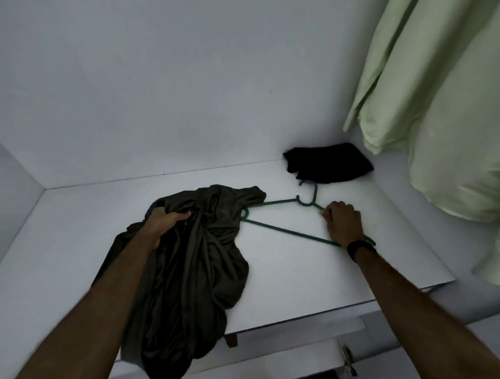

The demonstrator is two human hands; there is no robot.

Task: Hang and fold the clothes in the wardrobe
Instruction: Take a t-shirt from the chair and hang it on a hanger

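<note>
White wardrobe shelf (297,266), left hand (167,223) grip bunching dark garment (200,261), right hand (343,222) grip curled on green hanger (281,230)

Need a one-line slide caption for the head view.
Left hand grips olive garment; right hand grasps green hanger on wardrobe shelf.

We see a dim, bluish-grey picture with soft, even light and no glare. The white shelf (282,265) is brightest at its middle and darkens toward its left corner. Faint shadows sit under the olive garment (200,261) — its folds and the black cloth (328,162) behind lose detail. Straight shelf edges bow near the frame borders; the forearms are slightly soft.
</note>
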